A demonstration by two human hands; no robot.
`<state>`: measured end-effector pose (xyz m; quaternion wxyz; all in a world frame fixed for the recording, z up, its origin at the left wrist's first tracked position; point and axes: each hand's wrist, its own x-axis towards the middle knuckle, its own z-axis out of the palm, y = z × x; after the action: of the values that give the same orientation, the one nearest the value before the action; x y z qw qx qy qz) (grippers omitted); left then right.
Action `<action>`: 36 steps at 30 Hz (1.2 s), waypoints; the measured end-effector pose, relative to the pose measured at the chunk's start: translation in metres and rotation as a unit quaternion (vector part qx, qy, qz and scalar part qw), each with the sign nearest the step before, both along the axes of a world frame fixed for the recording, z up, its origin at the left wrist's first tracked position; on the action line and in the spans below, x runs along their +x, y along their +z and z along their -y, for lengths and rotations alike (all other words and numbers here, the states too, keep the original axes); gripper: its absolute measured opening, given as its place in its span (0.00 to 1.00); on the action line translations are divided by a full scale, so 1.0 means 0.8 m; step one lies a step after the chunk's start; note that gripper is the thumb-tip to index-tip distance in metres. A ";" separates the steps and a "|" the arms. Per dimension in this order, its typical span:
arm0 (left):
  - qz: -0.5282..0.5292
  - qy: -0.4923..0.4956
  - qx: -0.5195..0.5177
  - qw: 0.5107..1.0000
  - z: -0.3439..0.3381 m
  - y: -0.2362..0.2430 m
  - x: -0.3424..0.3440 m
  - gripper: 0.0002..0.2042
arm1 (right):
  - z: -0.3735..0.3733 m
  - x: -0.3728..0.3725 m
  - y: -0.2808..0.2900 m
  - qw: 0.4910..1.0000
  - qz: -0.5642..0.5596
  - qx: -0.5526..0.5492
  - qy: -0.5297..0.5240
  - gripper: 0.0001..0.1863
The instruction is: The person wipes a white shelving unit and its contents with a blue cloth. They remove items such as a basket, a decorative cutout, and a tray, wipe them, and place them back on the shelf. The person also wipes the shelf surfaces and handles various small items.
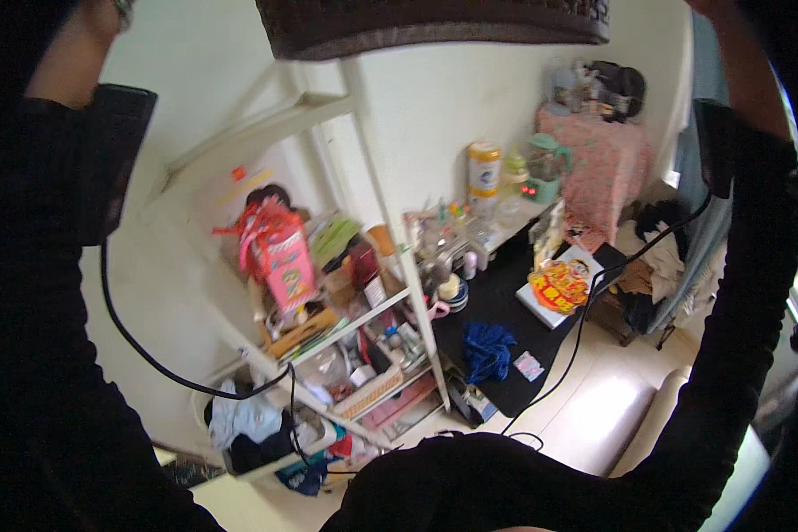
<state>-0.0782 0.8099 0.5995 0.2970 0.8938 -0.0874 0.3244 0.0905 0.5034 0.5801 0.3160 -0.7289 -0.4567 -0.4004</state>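
Observation:
Both my arms, in black sleeves, are raised along the two sides of the view. My left forearm (71,53) leaves at the upper left edge, with a band near the wrist. My right forearm (754,80) leaves at the upper right. Both hands are beyond the frame, so what they touch is hidden. A dark brown, woven-looking piece (434,27) with a curved lower edge hangs across the top; its kind is unclear. Black flat devices, one by my left forearm (120,164) and another by my right (715,146), trail black cables.
A white shelf rack (395,208) holds a pink bag (288,266) and clutter. Beside it, a black desk (541,350) carries a crumpled blue cloth (488,350), a white box (545,310), and a shelf with a yellow-white can (483,168). A pink cloth-covered stand (594,168) is behind.

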 end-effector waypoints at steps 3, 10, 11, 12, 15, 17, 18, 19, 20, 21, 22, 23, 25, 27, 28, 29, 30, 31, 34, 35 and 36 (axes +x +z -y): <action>-0.016 -0.023 -0.041 0.999 0.035 0.001 0.045 0.21 | 0.063 -0.010 -0.004 0.996 -0.035 -0.015 -0.084 0.38; -0.011 -0.125 -0.086 0.988 0.094 -0.059 0.101 0.18 | 0.234 0.180 -0.119 0.925 -0.191 0.304 0.126 0.29; 0.008 -0.154 -0.080 0.985 0.098 -0.077 0.113 0.18 | 0.227 0.231 -0.199 0.929 -0.081 0.328 0.153 0.26; 0.001 -0.145 -0.066 0.987 0.100 -0.096 0.121 0.19 | 0.240 0.255 -0.284 0.971 -0.074 0.218 0.068 0.16; 0.004 -0.106 -0.071 0.992 0.106 -0.158 0.149 0.16 | 0.132 0.322 -0.591 0.973 -0.178 0.026 -0.144 0.11; 0.071 -0.018 -0.044 0.996 0.118 -0.225 0.173 0.13 | 0.052 0.302 -0.755 0.950 -0.297 -0.060 -0.077 0.10; 0.112 0.075 0.005 0.991 0.128 -0.260 0.179 0.15 | 0.022 0.279 -0.815 0.924 -0.365 -0.103 -0.044 0.11; 0.127 0.042 -0.015 0.991 0.141 -0.298 0.185 0.21 | -0.009 0.239 -0.859 0.890 -0.448 -0.083 -0.002 0.13; 0.108 -0.016 -0.101 0.989 0.156 -0.331 0.193 0.24 | -0.016 0.223 -0.875 0.917 -0.352 -0.170 0.082 0.19; 0.095 -0.031 -0.117 0.988 0.169 -0.365 0.188 0.26 | -0.030 0.187 -0.887 0.916 -0.361 -0.168 0.038 0.25; 0.061 0.015 -0.131 0.989 0.180 -0.394 0.189 0.25 | -0.041 0.159 -0.889 0.909 -0.370 -0.194 -0.008 0.31; 0.086 0.062 -0.048 0.993 0.189 -0.423 0.185 0.24 | -0.045 0.140 -0.888 0.908 -0.367 -0.201 0.003 0.35; 0.102 0.062 -0.044 0.992 0.206 -0.472 0.190 0.25 | -0.039 0.109 -0.888 0.881 -0.384 -0.273 0.035 0.43; 0.052 0.048 -0.140 0.988 0.214 -0.518 0.185 0.25 | -0.039 0.100 -0.901 0.870 -0.372 -0.324 0.004 0.39; 0.042 0.076 -0.124 0.988 0.214 -0.537 0.182 0.26 | -0.042 0.100 -0.912 0.845 -0.379 -0.378 -0.012 0.38; 0.031 0.085 -0.132 0.987 0.214 -0.554 0.181 0.26 | -0.042 0.103 -0.922 0.854 -0.390 -0.345 0.012 0.36; 0.024 0.094 -0.144 0.985 0.214 -0.569 0.182 0.26 | -0.040 0.107 -0.931 0.840 -0.413 -0.350 0.023 0.34; 0.028 0.077 -0.179 0.980 0.215 -0.584 0.182 0.26 | -0.035 0.111 -0.938 0.857 -0.412 -0.308 0.028 0.26; 0.026 0.107 -0.198 0.974 0.217 -0.619 0.176 0.26 | 0.021 0.122 -0.931 0.802 -0.581 -0.128 0.053 0.22; 0.034 0.146 -0.131 0.980 0.217 -0.628 0.172 0.26 | 0.054 0.127 -0.919 0.732 -0.672 -0.011 0.116 0.20; 0.031 0.145 -0.132 0.980 0.217 -0.637 0.168 0.26 | 0.092 0.133 -0.907 0.637 -0.741 0.101 0.186 0.19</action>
<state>0.0559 0.6362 0.0899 0.3596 0.8395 0.0777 0.3998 0.1968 0.4301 -0.1456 0.6880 -0.6439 -0.1518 0.2982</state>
